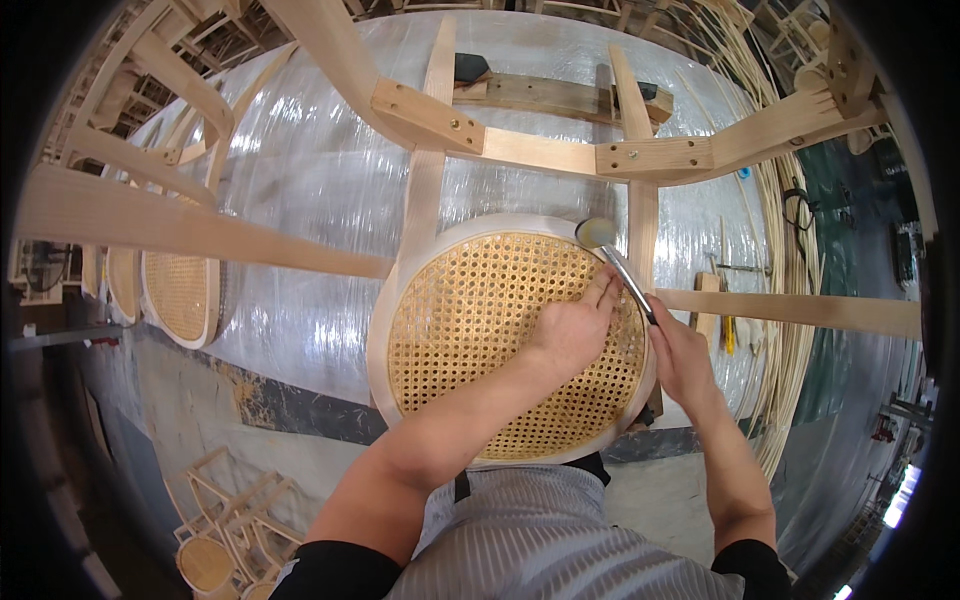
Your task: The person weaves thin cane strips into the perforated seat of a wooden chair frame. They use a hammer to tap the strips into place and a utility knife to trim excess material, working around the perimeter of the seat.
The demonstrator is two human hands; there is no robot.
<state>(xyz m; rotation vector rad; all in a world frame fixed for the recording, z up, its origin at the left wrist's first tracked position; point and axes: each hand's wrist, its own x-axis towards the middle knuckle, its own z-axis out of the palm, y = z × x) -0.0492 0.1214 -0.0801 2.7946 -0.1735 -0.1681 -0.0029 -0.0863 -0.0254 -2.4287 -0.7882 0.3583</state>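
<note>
In front of me is a wooden chair frame [540, 153] with a round, light wood ring [378, 345] filled with woven cane webbing [490, 330]. My left hand [572, 332] reaches across the cane to its upper right edge. Its fingers are curled and pressed together by the ring's inner edge; anything small between them is too hard to make out. My right hand [682, 355] is wrapped around the dark grip of a hammer [628, 270] with a metal shaft. The hammer's round, pale-faced head [597, 232] is raised just above the ring's upper right, beyond my left fingertips.
Plastic film covers the worktable [290, 200]. Long cane strips [790, 280] run along its right side, near a yellow-handled tool [729, 335]. A wooden block [540, 97] lies at the back. More cane-panelled chairs [180, 290] stand left; others [235, 525] are on the floor.
</note>
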